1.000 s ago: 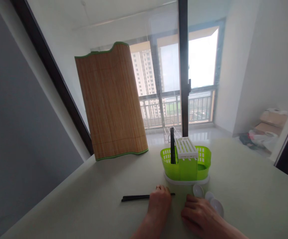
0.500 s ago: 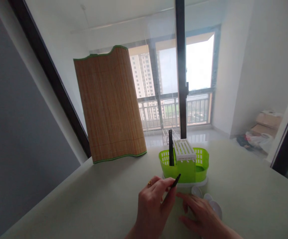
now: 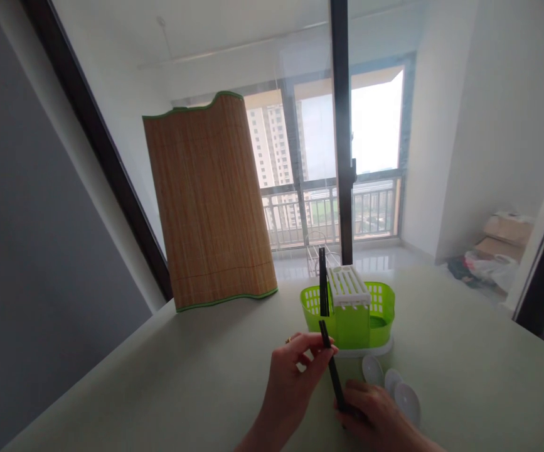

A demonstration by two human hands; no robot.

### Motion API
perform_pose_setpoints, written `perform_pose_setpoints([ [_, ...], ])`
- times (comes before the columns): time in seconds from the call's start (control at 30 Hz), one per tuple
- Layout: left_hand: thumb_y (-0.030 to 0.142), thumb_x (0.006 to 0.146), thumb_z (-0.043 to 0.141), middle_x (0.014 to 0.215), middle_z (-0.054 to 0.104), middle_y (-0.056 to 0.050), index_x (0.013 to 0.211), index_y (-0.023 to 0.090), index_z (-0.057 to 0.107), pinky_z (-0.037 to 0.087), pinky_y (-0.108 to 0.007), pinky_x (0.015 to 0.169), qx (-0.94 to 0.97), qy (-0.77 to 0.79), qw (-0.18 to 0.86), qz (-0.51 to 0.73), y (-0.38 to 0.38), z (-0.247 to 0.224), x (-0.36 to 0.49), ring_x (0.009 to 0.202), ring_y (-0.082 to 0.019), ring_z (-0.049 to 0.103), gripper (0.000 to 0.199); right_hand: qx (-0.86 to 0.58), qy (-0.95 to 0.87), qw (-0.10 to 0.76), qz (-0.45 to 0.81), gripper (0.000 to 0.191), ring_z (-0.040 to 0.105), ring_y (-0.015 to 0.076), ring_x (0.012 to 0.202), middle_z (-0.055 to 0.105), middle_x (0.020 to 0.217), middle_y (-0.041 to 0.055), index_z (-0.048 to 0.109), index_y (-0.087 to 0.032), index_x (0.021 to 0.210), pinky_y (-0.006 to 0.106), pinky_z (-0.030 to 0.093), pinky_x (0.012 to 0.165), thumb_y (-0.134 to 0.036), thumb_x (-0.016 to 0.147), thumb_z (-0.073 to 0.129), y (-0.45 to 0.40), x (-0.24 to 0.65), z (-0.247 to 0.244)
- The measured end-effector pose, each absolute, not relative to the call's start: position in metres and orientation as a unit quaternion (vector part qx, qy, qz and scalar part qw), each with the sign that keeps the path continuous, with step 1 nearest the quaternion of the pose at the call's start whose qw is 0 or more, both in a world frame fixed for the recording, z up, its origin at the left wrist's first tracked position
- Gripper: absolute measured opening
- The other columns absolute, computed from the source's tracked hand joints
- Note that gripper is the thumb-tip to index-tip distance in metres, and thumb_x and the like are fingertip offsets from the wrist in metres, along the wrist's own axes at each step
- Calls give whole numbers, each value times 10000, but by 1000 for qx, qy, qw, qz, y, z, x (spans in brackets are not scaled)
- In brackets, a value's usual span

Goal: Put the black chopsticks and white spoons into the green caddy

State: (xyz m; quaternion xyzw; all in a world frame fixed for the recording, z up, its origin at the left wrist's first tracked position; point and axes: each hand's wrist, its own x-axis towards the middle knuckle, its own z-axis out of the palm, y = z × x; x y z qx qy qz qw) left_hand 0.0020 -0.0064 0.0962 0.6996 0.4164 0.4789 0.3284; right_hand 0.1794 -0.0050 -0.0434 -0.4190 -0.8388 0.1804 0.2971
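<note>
From where I stand, I see the left hand (image 3: 295, 370) pinching a pair of slim black chopsticks (image 3: 334, 375) between thumb and fingers, close to their upper end. The right hand (image 3: 375, 411) is closed around the lower end, although its fingers partly hide this grip. The pair leans, with its top toward a bright green plastic basket (image 3: 352, 329), in front of it as I see, and apart from the wall, I believe. In the left compartment of this basket other thin black sticks (image 3: 323, 282) stand upright, beside a white slotted plastic top (image 3: 351, 285). Three white spoon-like pieces (image 3: 407, 402) lie on the pale table (image 3: 159, 383), just beyond the right hand.

The step in hand, in my judgement, is to handle this pair together; the next move calls for a steady pinch and even ends
</note>
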Motion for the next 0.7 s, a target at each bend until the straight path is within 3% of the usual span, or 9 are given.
perform_pose_setpoints([
  [0.4,205,814,639,832,751,9,862,224,737,527,-193,664,757,384,304,432,-10,97,-2,735,-132,681,111,-414,-856,267,158,143,590,170,652,625,742,47,623,-175,765,246,360,564,-253,831,523,-4,182,-41],
  [0.5,235,826,648,840,752,4,899,220,734,544,-196,677,748,369,272,480,-8,120,-12,738,-131,687,114,-413,-858,264,156,115,614,182,703,646,788,50,645,-179,843,251,390,604,-228,804,549,-4,185,-37],
  [0.6,278,813,674,859,752,-7,902,208,733,550,-198,672,729,361,222,538,3,156,-24,722,-128,686,128,-406,-861,265,157,223,629,179,755,661,820,34,655,-206,983,252,407,656,-177,798,534,-5,186,-32],
  [0.7,322,796,688,867,751,-12,909,201,734,561,-222,691,717,346,186,577,26,188,-27,747,-143,691,172,-403,-871,245,137,231,633,179,759,665,823,30,662,-219,980,251,398,647,-165,794,536,-6,185,-29],
])
